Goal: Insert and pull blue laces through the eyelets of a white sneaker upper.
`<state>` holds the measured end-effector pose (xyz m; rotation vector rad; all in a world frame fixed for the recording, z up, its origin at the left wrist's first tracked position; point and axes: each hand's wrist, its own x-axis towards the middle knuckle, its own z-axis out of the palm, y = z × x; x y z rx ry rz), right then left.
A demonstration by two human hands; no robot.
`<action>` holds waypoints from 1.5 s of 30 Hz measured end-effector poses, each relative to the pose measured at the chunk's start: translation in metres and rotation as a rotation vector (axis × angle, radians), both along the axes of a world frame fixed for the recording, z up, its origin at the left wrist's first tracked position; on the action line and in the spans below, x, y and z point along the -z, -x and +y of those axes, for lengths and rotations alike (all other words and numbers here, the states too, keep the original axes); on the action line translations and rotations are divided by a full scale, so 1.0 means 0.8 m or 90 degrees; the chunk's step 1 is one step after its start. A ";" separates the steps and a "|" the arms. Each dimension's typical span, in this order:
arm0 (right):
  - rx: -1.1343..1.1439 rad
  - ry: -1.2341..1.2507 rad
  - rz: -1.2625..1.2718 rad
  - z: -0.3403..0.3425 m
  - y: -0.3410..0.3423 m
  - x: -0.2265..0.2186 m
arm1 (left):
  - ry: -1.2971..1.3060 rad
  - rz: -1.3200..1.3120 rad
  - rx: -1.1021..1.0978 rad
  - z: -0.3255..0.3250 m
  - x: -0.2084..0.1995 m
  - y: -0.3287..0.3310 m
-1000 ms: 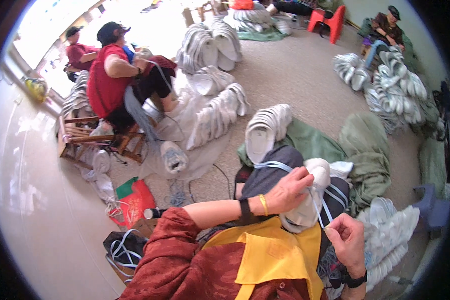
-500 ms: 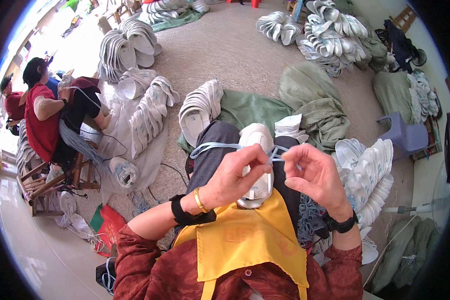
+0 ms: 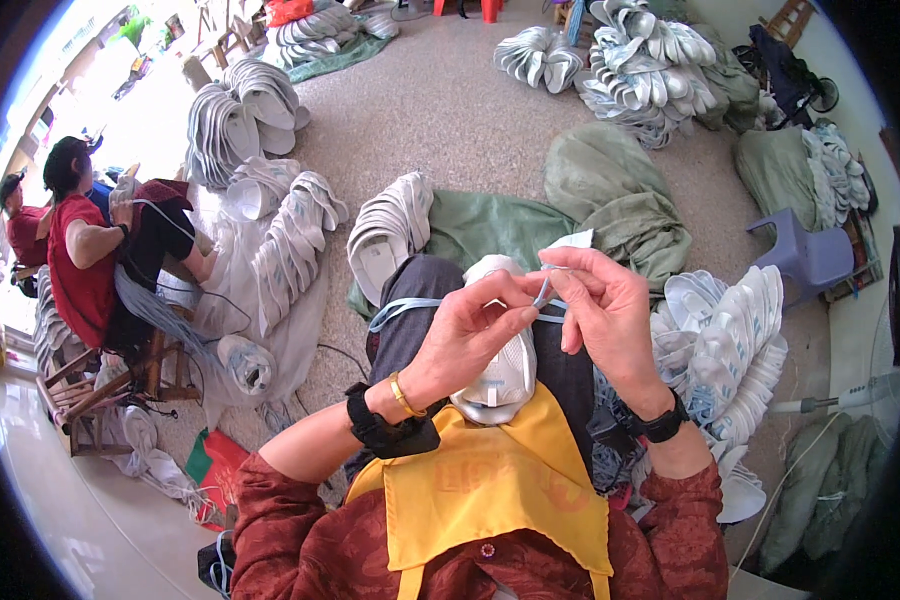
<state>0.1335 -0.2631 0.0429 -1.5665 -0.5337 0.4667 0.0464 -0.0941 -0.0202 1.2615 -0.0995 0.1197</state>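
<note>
A white shoe (image 3: 505, 385) lies across my lap, its heel toward my yellow apron (image 3: 500, 480). Over its upper part, my left hand (image 3: 475, 335) pinches a light blue shoelace (image 3: 543, 292) between thumb and fingers. My right hand (image 3: 610, 315) is closed on the same lace, fingertips almost touching the left ones. One stretch of the lace runs out over my left knee. Both hands cover much of the shoe's front and lacing, so how the lace passes there is hidden.
Rows of white shoes (image 3: 390, 225) stand ahead on green cloth (image 3: 495, 228), with more shoes (image 3: 730, 335) stacked at my right. A bundle of blue laces (image 3: 618, 435) hangs beside my right leg. Two people in red sit at left. A grey-blue plastic stool (image 3: 808, 258) stands at right.
My right hand has moved left and up, its fingers closing on the lace beside my left hand. The lace between the hands is now bunched closer together. The whole view has shifted slightly.
</note>
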 end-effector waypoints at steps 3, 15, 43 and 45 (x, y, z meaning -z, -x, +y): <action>-0.015 -0.009 0.006 0.006 0.001 0.003 | 0.049 -0.021 -0.017 -0.006 -0.002 -0.005; 0.060 -0.029 0.082 -0.001 0.009 0.027 | 0.154 0.013 -0.029 0.001 0.007 -0.007; 0.026 -0.022 0.002 0.009 0.003 0.038 | -0.572 -0.194 -0.162 0.018 0.012 0.000; 0.007 0.003 -0.016 0.008 0.002 0.027 | -0.610 -0.193 -0.139 0.028 0.030 0.001</action>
